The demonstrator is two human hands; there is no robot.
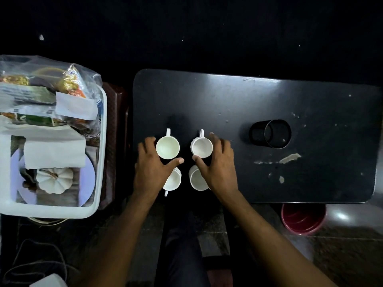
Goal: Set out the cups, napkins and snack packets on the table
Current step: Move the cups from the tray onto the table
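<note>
Several white cups stand in a tight square on the black table (228,100). My left hand (151,172) wraps the far left cup (167,148), fingers on its left side, thumb at its near edge. My right hand (219,168) wraps the far right cup (202,148) the same way. Both far cups have their handles pointing away from me. The near left cup (173,180) and near right cup (198,181) are partly hidden under my palms. White napkins (53,150) and snack packets (31,94) lie in a white tub (101,141) at the left.
A black cylindrical holder (271,133) lies on its side on the right part of the table. The tub also holds a white pumpkin ornament (55,180) on a plate. A red bucket (302,218) stands on the floor below the table's near right edge.
</note>
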